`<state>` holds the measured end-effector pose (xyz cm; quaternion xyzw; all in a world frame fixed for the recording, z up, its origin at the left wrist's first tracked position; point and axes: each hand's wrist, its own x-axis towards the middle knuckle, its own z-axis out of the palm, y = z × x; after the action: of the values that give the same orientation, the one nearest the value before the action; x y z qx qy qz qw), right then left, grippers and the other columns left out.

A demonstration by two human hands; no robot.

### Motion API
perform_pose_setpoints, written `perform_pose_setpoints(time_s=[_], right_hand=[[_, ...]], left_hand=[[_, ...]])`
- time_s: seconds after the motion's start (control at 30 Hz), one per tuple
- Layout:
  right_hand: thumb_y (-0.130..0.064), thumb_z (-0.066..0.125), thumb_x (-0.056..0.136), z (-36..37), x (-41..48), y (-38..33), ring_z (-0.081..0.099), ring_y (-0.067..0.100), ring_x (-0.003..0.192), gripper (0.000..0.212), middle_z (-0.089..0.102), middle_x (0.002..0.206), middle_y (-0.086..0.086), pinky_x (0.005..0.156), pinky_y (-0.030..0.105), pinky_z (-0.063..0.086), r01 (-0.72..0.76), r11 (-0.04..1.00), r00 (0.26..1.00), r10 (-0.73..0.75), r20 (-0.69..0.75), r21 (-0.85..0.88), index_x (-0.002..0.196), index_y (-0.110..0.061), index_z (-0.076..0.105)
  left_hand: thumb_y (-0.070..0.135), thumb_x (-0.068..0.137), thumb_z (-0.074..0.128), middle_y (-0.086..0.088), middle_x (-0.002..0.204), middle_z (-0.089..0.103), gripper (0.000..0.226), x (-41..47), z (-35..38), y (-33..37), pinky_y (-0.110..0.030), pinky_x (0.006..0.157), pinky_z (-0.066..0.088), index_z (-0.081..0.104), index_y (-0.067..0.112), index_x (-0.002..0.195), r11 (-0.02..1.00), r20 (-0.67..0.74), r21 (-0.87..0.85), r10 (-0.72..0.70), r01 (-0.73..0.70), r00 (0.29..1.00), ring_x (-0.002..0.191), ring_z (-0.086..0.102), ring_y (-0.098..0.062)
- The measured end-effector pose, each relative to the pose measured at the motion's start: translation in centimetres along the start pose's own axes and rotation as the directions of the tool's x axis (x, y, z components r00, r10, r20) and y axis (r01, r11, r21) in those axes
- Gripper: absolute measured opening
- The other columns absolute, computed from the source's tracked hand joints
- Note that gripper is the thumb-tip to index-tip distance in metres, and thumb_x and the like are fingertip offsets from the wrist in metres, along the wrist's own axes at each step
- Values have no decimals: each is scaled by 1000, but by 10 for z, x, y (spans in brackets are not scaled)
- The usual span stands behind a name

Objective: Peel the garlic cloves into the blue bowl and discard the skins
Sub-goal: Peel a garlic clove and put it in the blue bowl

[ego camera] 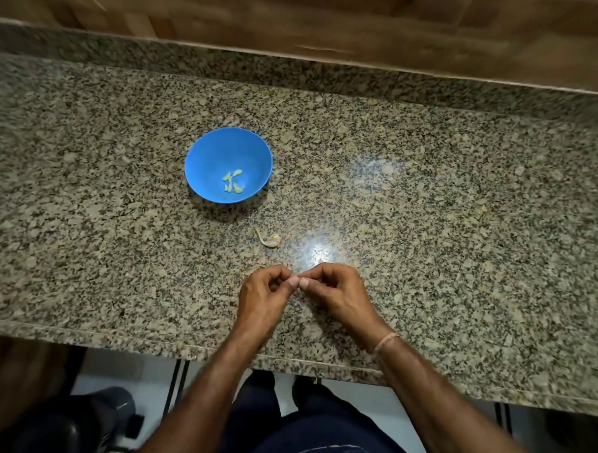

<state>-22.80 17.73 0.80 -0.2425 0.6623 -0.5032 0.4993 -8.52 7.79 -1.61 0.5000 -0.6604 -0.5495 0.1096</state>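
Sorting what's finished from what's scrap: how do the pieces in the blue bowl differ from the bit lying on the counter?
The garlic pieces are pale yellow-green, smooth, and lie inside the blue bowl. The scrap is beige, curled and papery-looking, bare on the counter between bowl and hands. Both are small and untouched.

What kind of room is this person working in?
Probably a home kitchen: a speckled stone counter, a blue bowl holding peeled garlic, and wood panelling behind it.

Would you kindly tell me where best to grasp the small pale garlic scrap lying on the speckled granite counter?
Probably pinch the rounded lump of the pale garlic scrap from above; its thin curled tail looks flimsy, and it lies flat on the granite counter.
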Motion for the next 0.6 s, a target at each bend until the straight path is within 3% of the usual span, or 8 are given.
perform_pose_setpoints(time_s=[0.07,0.17,0.27,0.33,0.4,0.47,0.6], right_hand=[[-21,81,90,-2,-2,0,64,13,70,21,74,83,6,62,24,53,-87,994,996,84,33,70,99,-3,75],[-15,82,89,-1,2,0,64,18,68,18,75,84,9,62,25,55,-148,986,989,146,29,73,99,-1,75],[-17,79,92,0,9,5,73,17,73,7,77,83,3,68,25,62,-29,973,997,11,-80,-231,94,-10,76],[-16,75,95,2,11,14,69,10,74,4,72,83,-5,70,22,60,114,824,978,-193,-85,-555,91,-15,73],[-14,69,98,6,9,23,61,11,73,9,65,83,-5,66,24,54,232,638,934,-358,-16,-734,88,-14,67],[-13,69,97,8,8,29,54,13,72,11,59,82,-2,63,25,43,289,524,893,-449,28,-801,88,-12,63],[-13,71,95,9,9,32,48,14,69,14,56,79,1,61,25,37,309,437,856,-514,48,-844,86,-10,61]], left_hand=[[27,95,74,4,84,73,10,-1,0,-2,-26,70,51,75,24,87,998,43,-40,-48,50,998,82,68,-14],[24,97,73,4,87,73,8,-4,-2,-3,-20,69,48,74,23,89,998,63,-19,-65,67,996,83,67,-11],[22,95,73,11,91,70,6,-9,-5,-2,-16,66,45,70,27,95,984,-6,174,34,-32,999,84,65,-3],[23,93,75,14,94,64,12,-13,-4,-4,-17,65,44,66,27,99,945,-67,313,117,-90,991,81,60,-1],[24,93,76,17,96,57,17,-15,-1,-7,-19,62,40,63,28,102,924,-99,369,146,-100,984,79,56,1],[25,93,76,19,97,54,19,-16,3,-7,-19,60,38,60,30,103,910,-116,403,151,-92,982,78,55,2],[25,94,75,21,96,52,18,-18,4,-5,-18,60,36,60,30,103,921,-126,381,141,-83,982,78,55,2]])
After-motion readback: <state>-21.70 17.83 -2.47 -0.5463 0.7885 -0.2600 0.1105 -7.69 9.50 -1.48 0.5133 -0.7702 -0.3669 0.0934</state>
